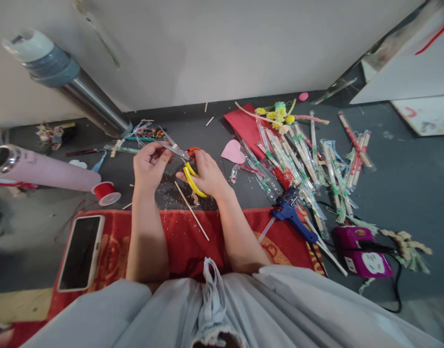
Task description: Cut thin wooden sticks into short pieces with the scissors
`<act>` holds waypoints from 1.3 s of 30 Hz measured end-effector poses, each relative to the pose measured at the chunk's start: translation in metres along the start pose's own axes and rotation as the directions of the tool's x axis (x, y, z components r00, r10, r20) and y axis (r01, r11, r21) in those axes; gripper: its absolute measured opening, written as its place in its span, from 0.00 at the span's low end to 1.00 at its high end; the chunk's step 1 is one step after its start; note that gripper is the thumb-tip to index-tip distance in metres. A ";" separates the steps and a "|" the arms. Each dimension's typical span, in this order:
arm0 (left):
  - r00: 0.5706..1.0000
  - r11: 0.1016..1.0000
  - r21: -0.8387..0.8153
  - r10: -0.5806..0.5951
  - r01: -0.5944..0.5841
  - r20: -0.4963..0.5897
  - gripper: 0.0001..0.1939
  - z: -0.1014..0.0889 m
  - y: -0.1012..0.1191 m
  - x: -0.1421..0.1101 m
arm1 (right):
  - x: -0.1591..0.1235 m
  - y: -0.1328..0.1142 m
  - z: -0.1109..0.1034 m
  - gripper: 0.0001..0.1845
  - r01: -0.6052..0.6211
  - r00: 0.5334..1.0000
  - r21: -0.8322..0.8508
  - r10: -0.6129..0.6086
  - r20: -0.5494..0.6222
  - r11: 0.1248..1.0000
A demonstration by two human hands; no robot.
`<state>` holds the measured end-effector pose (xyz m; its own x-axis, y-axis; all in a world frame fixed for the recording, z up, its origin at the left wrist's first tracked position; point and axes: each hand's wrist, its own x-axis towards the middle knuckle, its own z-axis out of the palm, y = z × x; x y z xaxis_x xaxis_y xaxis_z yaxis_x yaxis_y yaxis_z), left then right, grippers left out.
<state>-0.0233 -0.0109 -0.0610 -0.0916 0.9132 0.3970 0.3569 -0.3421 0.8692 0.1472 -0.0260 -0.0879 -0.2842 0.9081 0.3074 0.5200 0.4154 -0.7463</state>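
Note:
My right hand [206, 175] grips a pair of scissors [191, 180] by its orange and yellow handles. The blades are spread apart and point left, toward my left hand [149, 166]. Thumb and fingers of that hand are pinched together close beside the blades; what they hold, if anything, is too small to make out. Below the scissors a thin wooden stick [192, 210] lies slanted, its lower end over the red towel [244, 237]. Small pale shavings are scattered on the dark table [396, 193] around my hands.
Several wrapped sticks [298, 164], a pink paper heart [233, 152] and a blue glue gun [294, 221] lie to the right, with a purple power strip [363, 251] beyond. At left are a pink bottle [51, 169], a steel flask [91, 104], a red thread spool [105, 192] and a phone [81, 253].

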 end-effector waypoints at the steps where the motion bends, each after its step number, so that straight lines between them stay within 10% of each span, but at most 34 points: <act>1: 1.000 1.000 0.007 0.009 -0.009 0.019 0.19 0.001 0.002 0.000 | 0.000 0.000 0.000 0.38 -0.006 1.000 -0.002 0.006 0.000 1.000; 39: 0.978 0.960 -0.206 -0.167 0.190 0.124 0.23 0.015 0.007 -0.003 | 0.000 0.001 0.001 0.38 0.009 0.999 -0.066 -0.006 0.044 0.998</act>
<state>-0.0063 -0.0127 -0.0610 -0.0343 0.9779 0.2063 0.1335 -0.2001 0.9706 0.1470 -0.0261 -0.0896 -0.3223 0.9023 0.2861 0.5697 0.4263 -0.7026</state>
